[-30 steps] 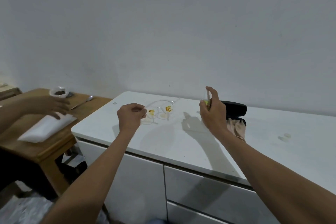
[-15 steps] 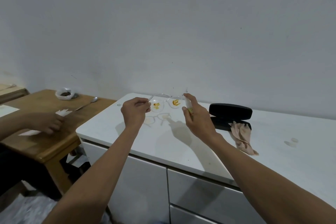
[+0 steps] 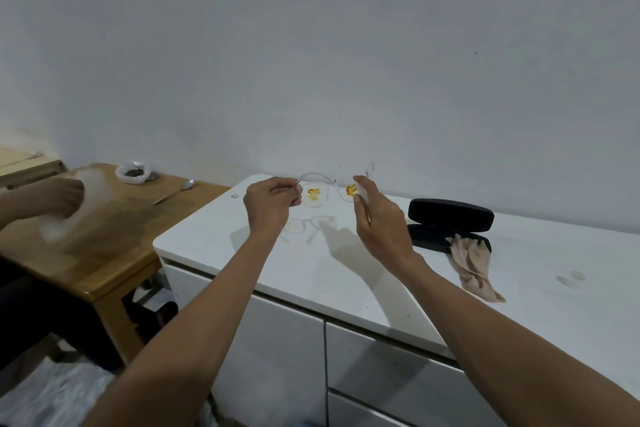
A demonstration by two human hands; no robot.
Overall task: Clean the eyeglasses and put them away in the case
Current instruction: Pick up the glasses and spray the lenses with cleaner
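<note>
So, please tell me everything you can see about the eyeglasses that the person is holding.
The eyeglasses have a clear, thin frame that looks like plastic, with roundish lenses. Both lenses carry orange-yellow smears, so they are still dirty. They are held up in the air above the white counter, roughly level, and cast a shadow on it. The left hand pinches one side and the right hand holds the other. One temple curves up behind.

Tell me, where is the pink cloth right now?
The pink cloth lies on the white counter, right of both hands, its top edge touching the open black case.

left hand (image 3: 268, 201) pinched — right hand (image 3: 379, 218) raised, gripping
</note>
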